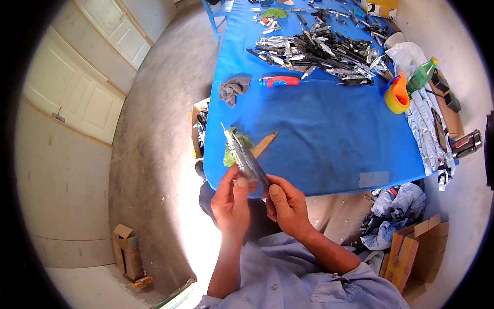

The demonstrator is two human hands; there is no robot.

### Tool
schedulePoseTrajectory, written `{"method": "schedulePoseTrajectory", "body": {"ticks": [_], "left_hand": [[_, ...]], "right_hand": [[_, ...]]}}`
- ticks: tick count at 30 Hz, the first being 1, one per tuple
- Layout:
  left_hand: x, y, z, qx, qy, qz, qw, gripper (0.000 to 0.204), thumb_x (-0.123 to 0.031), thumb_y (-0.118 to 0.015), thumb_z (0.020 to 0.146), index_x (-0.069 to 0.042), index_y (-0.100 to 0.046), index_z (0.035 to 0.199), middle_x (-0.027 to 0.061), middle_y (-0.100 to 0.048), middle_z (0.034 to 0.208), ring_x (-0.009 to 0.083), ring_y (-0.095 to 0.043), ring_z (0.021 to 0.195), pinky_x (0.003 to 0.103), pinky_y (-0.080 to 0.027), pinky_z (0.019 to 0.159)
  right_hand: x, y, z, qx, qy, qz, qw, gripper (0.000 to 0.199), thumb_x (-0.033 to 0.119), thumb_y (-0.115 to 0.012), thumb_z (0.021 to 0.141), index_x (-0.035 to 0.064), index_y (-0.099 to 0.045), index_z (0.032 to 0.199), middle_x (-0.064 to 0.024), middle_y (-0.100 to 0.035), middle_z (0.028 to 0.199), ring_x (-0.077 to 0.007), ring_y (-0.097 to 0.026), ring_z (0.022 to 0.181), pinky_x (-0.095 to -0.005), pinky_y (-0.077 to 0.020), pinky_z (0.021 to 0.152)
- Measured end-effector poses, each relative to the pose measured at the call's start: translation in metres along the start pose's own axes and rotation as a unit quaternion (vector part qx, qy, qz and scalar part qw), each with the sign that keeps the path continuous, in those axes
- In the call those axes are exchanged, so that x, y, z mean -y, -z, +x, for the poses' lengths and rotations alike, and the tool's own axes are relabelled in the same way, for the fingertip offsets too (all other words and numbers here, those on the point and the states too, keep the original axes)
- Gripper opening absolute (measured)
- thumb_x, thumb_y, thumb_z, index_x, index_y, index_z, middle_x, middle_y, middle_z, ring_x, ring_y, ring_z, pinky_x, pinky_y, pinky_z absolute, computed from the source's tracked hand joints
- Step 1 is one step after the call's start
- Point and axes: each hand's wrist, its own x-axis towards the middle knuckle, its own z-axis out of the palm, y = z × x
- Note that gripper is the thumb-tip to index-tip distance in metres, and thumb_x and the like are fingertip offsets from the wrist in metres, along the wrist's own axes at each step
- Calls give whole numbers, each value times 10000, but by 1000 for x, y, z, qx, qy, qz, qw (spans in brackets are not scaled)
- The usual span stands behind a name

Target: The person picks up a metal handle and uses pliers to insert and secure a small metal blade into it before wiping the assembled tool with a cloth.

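Just above the near left edge of the blue-covered table (329,139), both hands hold a long, narrow silver-and-black mechanism (241,154). A thin rod sticks out of its far end. My left hand (230,203) grips its side near the lower part, thumb up. Fingers of my right hand (286,205) are closed round the dark lower end. The mechanism slants away to the left, and its exact kind is unclear. Behind it lie a green cloth (229,157), partly hidden, and a flat tan strip (266,144).
A heap of similar silver and black pieces (329,49) covers the table's far part. Nearer are a grey rag (234,90), a red-and-blue tool (280,81), orange-yellow rings (397,98) and a green bottle (423,76). A carton (197,110) of parts stands beside the table's left edge.
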Motion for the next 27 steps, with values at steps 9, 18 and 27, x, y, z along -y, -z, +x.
{"method": "schedulePoseTrajectory", "body": {"ticks": [9, 18, 27], "left_hand": [[2, 0, 1, 10, -2, 40, 999, 369, -122, -569, 1094, 62, -592, 1413, 133, -750, 1144, 171, -738, 926, 305, -603, 809], [1, 3, 2, 27, -20, 74, 997, 379, -144, -565, 1103, 65, -588, 1417, 134, -749, 1148, 166, -736, 929, 306, -603, 811], [0, 2, 0, 8, 17, 23, 1000, 378, -169, -568, 1106, 61, -600, 1403, 145, -745, 1142, 185, -747, 919, 315, -614, 794]], "right_hand": [[-5, 2, 3, 7, -5, -13, 1000, 385, 241, -528, 1133, -21, -557, 1414, -9, -588, 967, -52, -492, 595, -229, -379, 480], [-3, 2, 4, 4, -15, -43, 999, 340, 179, -555, 1104, -25, -604, 1372, 21, -593, 767, -47, -545, 633, -230, -424, 535], [-2, 5, 4, 2, -94, 82, 992, 352, 223, -530, 1120, -5, -603, 1377, -3, -603, 931, -53, -511, 625, -230, -400, 507]]}}
